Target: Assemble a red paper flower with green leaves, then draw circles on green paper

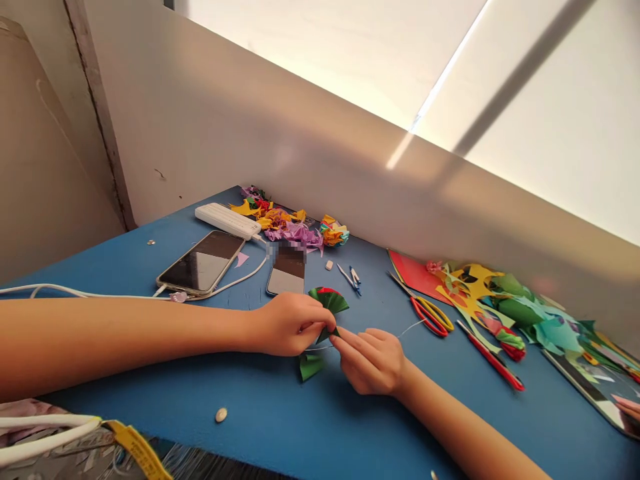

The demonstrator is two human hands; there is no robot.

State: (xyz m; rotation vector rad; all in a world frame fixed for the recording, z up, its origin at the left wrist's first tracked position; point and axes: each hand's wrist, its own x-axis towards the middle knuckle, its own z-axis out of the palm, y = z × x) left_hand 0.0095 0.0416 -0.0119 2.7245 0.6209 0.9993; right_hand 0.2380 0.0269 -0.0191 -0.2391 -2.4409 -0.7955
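Observation:
My left hand (293,323) pinches a pleated green paper piece (334,305) with a red edge showing at its top. My right hand (373,360) meets it from the right, fingertips closed at the paper's narrow lower end. Just below the hands is another green paper piece (311,367); whether the two are joined, I cannot tell. A thin white string (413,328) passes by my fingers and runs right towards the scissors. Behind my left hand lies a phone (287,270).
On the blue table (270,413) are another phone (203,262), a white power bank (227,220), scissors (433,315) and a red-handled tool (493,357). Paper scraps (295,233) line the wall. Another person's hand (627,405) shows at the right edge beside a tablet-like device (575,380).

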